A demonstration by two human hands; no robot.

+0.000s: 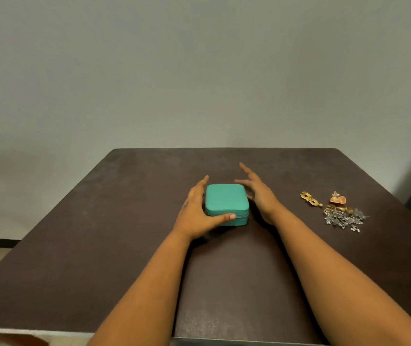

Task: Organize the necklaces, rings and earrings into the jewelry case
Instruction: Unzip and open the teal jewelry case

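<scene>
- reaching in from the bottom of the frame, two bare forearms run up toward the middle of a dark table (pixel 129 258).
- left hand (pixel 195 216) rests against the left side of the jewelry case (pixel 225 202), fingers straight along its wall and thumb laid across the near front edge by the zipper; this looks like a bracing hold to keep the case from sliding.
- right hand (pixel 260 196) stands just beside the case's right side, fingers spread and straight, holding nothing; whether it touches the case i cannot tell. it seems placed to steady the case or find the zipper.
- the case, at frame centre, is teal, square with rounded corners, and closed, so opening it is likely the step in hand.
- well apart, at the right of the frame, lies a jewelry pile (pixel 341 213): gold earrings (pixel 310 199), rings, a silver chain, all untouched.
- beyond, a plain wall (pixel 199 71).
</scene>
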